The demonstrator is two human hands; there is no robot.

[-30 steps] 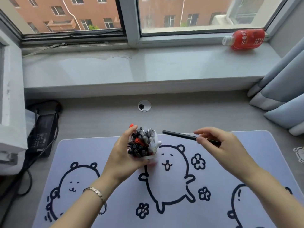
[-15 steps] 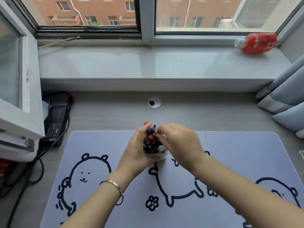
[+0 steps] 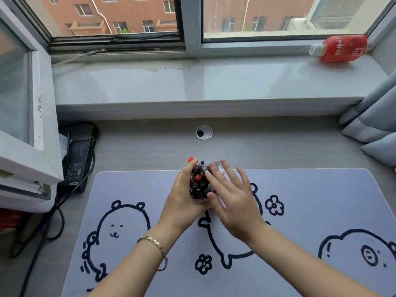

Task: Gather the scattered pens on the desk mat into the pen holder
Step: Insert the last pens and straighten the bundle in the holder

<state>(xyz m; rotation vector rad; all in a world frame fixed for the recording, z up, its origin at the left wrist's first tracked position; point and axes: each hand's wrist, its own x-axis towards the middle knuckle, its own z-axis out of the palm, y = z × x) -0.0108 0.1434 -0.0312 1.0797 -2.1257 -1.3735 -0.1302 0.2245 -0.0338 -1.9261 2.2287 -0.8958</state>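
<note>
- Black and boxy, a power adapter (image 3: 76,159) lies on the grey desk at our far left, off the desk mat (image 3: 310,200) and well apart from the work.
- Our left hand (image 3: 182,202) curls round the pen holder (image 3: 201,201), fingers clamped on its side; it stands on the mat's far edge, mostly hidden by our hands.
- The pens (image 3: 198,179) stand packed upright in it, black and red caps showing, one red tip poking out beside our left fingertips.
- Our right hand (image 3: 232,203) hovers flat just beside the bundle, fingers apart and empty, fingertips near the caps.
- We see no stray pens on the visible mat, so we judge the gathering nearly done; next we would press the caps level and let go gently, lest the full holder tip.
</note>
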